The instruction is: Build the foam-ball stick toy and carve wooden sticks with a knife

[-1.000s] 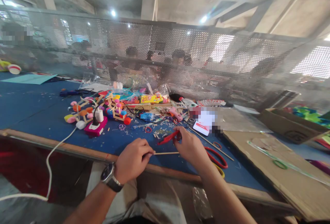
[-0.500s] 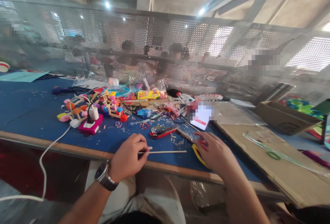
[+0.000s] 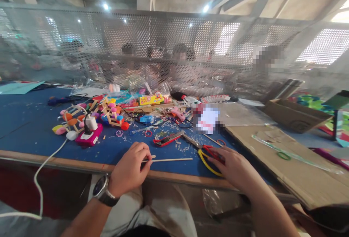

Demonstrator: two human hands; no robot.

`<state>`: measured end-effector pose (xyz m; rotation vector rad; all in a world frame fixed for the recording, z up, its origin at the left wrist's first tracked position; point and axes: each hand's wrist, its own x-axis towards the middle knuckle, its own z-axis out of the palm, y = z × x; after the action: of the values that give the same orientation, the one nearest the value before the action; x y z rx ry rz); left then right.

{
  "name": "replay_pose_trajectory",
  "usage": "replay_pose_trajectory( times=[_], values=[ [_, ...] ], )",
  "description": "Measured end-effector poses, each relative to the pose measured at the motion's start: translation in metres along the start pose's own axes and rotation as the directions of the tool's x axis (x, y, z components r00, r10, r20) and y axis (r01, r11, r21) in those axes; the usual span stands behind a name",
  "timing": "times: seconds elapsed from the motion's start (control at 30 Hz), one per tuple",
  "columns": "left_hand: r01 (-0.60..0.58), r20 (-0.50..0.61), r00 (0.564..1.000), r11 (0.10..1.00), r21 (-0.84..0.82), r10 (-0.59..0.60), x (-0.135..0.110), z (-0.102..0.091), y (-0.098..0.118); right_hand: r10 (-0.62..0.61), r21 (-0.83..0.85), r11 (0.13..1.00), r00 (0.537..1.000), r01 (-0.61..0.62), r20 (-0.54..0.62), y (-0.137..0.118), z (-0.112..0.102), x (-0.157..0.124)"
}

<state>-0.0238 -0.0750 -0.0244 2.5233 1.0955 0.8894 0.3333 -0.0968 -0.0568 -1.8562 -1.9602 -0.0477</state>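
My left hand [image 3: 133, 165], with a watch on its wrist, pinches a thin wooden stick [image 3: 173, 160] near the table's front edge. The stick points right, and the rounded tip of a second piece shows beside the fingers. My right hand [image 3: 236, 168] has its fingers curled on the red handle of the scissors [image 3: 202, 154]. Their yellow handle hangs toward the table edge, and the blades lie on the table, pointing up and left. Just beyond the stick lies a red utility knife [image 3: 168, 139].
A magenta power adapter [image 3: 89, 135] with a white plug and cable sits at left, near stick-and-pompom models [image 3: 113, 115]. Scraps, bags and a lit phone [image 3: 207, 120] lie farther back. Cardboard [image 3: 261, 153] covers the right side. Behind stands a perforated screen [image 3: 163, 55].
My right hand has come down from over the scissors onto their red handle. My left hand still holds the stick. The whole view has shifted slightly.
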Motion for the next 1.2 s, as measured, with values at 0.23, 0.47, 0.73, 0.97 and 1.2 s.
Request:
replay_pose_trajectory(
  times=[0.23,0.47,0.73,0.97,1.2],
  values=[
    [0.016,0.006,1.0,1.0,0.003,-0.016,0.001,-0.001,0.003,0.038,-0.022,0.999,0.999,-0.039,-0.022,0.003,0.003,-0.005],
    [0.05,0.015,0.999,0.989,0.137,-0.052,-0.003,0.005,0.011,-0.041,0.004,0.999,0.993,0.042,-0.114,-0.004,-0.002,-0.01],
    [0.062,-0.057,0.997,0.995,0.079,-0.057,-0.014,0.005,0.011,-0.005,0.028,1.0,0.996,0.008,-0.09,0.0,-0.004,-0.011],
    [0.084,-0.243,0.965,0.995,-0.057,-0.096,-0.02,-0.004,0.018,0.046,-0.035,0.998,0.998,-0.047,-0.035,0.003,0.007,-0.004],
    [0.212,-0.294,0.903,0.92,-0.33,-0.314,-0.031,-0.011,0.034,0.069,-0.008,0.997,0.988,-0.071,-0.137,0.01,0.007,-0.017]
  ],
)
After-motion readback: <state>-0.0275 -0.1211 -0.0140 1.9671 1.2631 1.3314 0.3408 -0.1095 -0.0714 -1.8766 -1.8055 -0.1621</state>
